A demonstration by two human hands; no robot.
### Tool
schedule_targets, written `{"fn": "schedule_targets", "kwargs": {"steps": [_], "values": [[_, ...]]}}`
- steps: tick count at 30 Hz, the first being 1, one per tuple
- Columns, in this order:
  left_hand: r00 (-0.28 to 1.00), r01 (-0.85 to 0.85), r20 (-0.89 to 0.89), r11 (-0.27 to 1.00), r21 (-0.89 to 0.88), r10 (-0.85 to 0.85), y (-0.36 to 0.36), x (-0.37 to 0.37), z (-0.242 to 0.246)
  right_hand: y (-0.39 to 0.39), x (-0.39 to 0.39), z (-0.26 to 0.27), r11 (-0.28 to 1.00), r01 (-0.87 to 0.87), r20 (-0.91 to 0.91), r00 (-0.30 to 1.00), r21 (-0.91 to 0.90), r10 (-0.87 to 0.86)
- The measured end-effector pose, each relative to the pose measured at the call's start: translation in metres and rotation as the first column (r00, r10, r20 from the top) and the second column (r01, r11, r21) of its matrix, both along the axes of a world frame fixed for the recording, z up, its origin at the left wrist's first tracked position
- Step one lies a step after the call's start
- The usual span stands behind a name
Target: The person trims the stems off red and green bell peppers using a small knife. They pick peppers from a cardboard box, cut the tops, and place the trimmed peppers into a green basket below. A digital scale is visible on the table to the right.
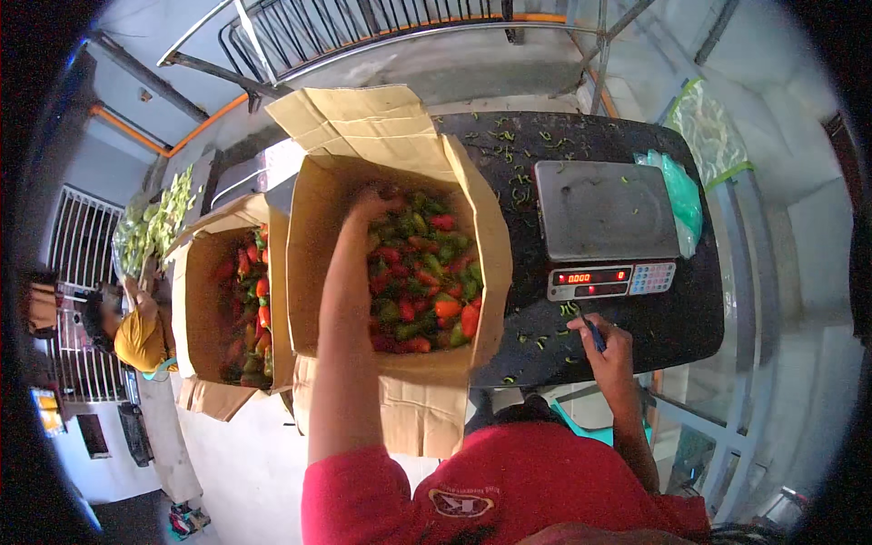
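My left hand (376,204) reaches into a tall open cardboard box (320,272), at the far left corner of its contents. Red and green peppers (426,279) fill the bottom of this box. The fingers are dark and blurred among them, so whether they grip one is hidden. Over the black tabletop (524,272), my right hand (610,347) holds a small blue-handled cutting tool (598,335), its dark tip pointing away from me. Just beyond that tip lie a few green stem trimmings (568,310).
A digital scale (606,211) with a lit display stands on the right of the table, beside green plastic bags (681,197). Another cardboard box (197,300) of peppers (255,306) sits to the left. Farther left, a person in yellow (142,337) is near bagged green vegetables (146,228).
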State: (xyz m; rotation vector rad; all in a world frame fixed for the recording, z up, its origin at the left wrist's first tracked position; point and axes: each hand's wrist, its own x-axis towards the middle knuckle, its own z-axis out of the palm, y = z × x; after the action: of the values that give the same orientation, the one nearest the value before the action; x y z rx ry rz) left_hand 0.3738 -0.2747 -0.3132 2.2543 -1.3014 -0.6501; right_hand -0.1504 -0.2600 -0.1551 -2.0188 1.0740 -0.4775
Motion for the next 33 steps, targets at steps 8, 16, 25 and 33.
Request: {"fn": "schedule_targets", "kwargs": {"steps": [8, 16, 25, 33], "values": [[0.963, 0.118, 0.238, 0.991, 0.055, -0.128, 0.017, -0.034, 0.035, -0.008, 0.030, 0.000, 0.984, -0.169, 0.122, 0.977, -0.051, 0.174], [0.881, 0.237, 0.351, 0.937, 0.255, -0.318, 0.025, -0.082, 0.029, -0.001, 0.034, 0.006, 0.974, -0.213, 0.188, 0.956, -0.077, 0.224], [0.811, 0.409, 0.158, 0.739, 0.535, -0.563, 0.114, -0.098, 0.042, 0.012, 0.025, -0.002, 0.963, -0.256, 0.203, 0.942, -0.081, 0.268], [0.711, -0.116, -0.694, 0.992, 0.038, 0.110, 0.153, -0.142, 0.165, 0.027, 0.041, 0.008, 0.946, -0.287, 0.321, 0.891, -0.149, 0.321]]}}
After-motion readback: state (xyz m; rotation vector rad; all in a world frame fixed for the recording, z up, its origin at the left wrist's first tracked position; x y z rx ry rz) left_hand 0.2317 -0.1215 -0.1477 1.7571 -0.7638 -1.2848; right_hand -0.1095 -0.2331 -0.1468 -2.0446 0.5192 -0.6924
